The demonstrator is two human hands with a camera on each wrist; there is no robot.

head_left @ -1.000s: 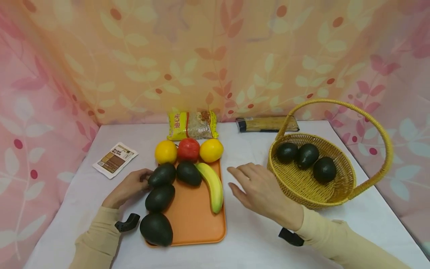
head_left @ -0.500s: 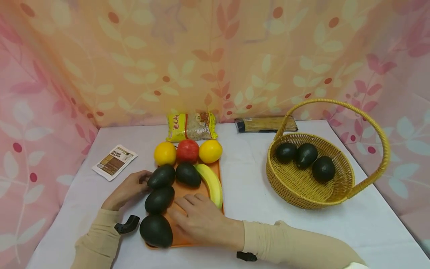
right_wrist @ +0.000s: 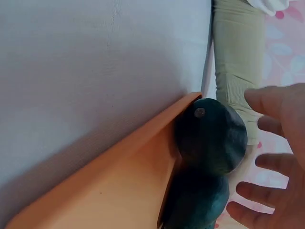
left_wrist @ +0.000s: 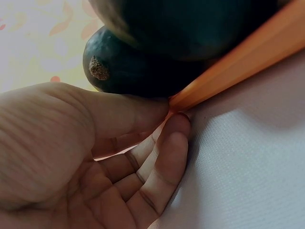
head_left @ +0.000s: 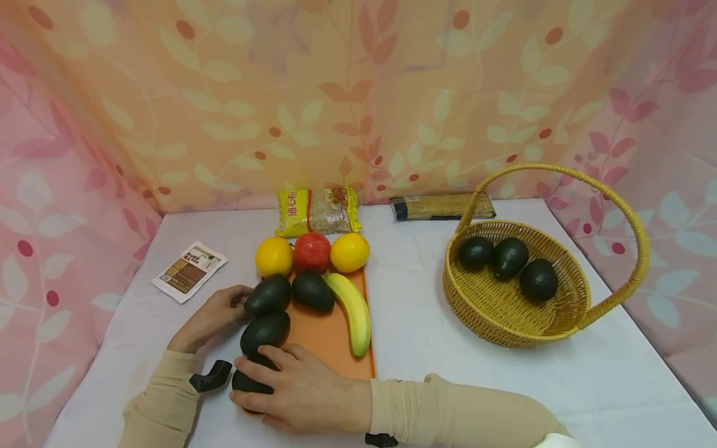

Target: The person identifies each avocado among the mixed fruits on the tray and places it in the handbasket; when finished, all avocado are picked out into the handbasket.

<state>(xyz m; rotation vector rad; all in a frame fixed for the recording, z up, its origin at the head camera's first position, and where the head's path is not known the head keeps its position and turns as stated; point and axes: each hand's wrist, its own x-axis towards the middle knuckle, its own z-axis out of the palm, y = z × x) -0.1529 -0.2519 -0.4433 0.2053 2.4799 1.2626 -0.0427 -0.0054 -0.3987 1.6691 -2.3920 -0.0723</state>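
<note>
An orange tray (head_left: 330,348) carries several dark avocados and a banana (head_left: 353,314). My left hand (head_left: 215,317) pinches the tray's left rim between thumb and fingertips, just below an avocado (left_wrist: 138,71), as the left wrist view shows. My right hand (head_left: 308,392) is over the front-left avocado (head_left: 249,382) and partly hides it. In the right wrist view its fingers (right_wrist: 271,164) are spread and stand apart from that avocado (right_wrist: 214,138). Behind the front avocado lie another avocado (head_left: 266,333), one by my left hand (head_left: 269,295) and one to its right (head_left: 312,292).
An orange (head_left: 274,256), a red apple (head_left: 311,252) and a lemon (head_left: 350,252) line the tray's back end. Behind are a yellow pasta bag (head_left: 319,211) and a noodle pack (head_left: 442,207). A handled wicker basket (head_left: 504,323) with 3 avocados stands right; a sachet (head_left: 190,272) lies left.
My right hand has come from beside the basket, left across the tray, to the front-left avocado. The left hand has stayed at the tray's rim.
</note>
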